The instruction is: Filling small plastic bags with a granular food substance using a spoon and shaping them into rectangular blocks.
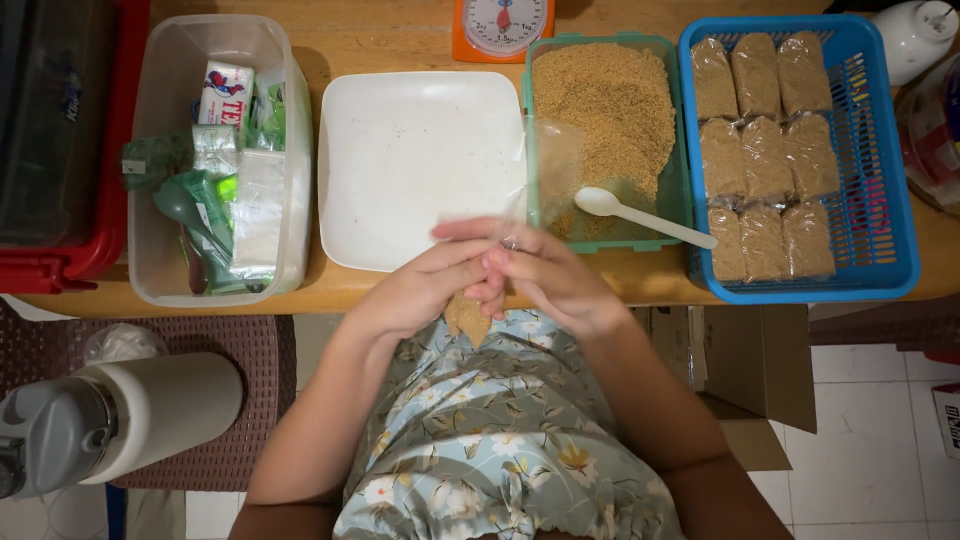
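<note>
Head view, looking straight down: I have both hands together at the near edge of the wooden table (400, 35), just in front of the floral dress (500, 440). My left hand (425, 290) and right hand (545, 275) are both closed on a small clear plastic bag (525, 175); the fingers pinch it between them, so each hand is gripping the bag. Its empty upper part rises past the fingertips and overlaps the edge of the white square plate (410, 160) and the green tray (672, 190). The bag's lower end, filled with brown granules (467, 318), hangs below my hands, over the dress (only this bottom corner shows; the rest is hidden by my fingers).

The green tray holds a heap of the same brown granules, with a white plastic spoon (640, 215) lying on it, its handle pointing right. Just beside it on the right stands a blue basket (895, 200) with filled, sealed packets (765, 155) in rows. To the left of the plate sits a clear plastic tub (300, 200) with green and white packages.
</note>
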